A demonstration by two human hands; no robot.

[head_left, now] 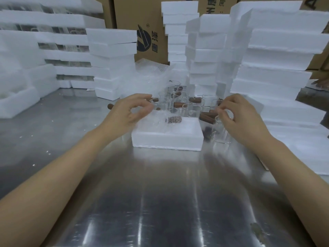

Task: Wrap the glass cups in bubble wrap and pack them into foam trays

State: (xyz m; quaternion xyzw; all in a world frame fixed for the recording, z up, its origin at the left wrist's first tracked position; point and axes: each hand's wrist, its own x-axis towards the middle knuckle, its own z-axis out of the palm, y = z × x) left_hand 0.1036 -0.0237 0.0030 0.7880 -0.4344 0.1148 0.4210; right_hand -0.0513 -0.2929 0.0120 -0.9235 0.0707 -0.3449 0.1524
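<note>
A white foam tray (167,139) sits on the steel table in front of me. In it lies a cup wrapped in bubble wrap (170,120), its brown handle showing through. My left hand (130,111) hovers at the tray's left end, thumb and forefinger pinching the bubble wrap. My right hand (238,118) grips the rim of a clear glass cup (220,132) standing just right of the tray. Behind the tray stand several more glass cups with wooden handles (179,104).
Tall stacks of foam trays (274,56) rise at the right, centre (204,50) and left (112,63). A loose heap of bubble wrap (149,75) lies behind the cups. Cardboard boxes (142,24) stand at the back. The steel table (160,193) stretches toward me.
</note>
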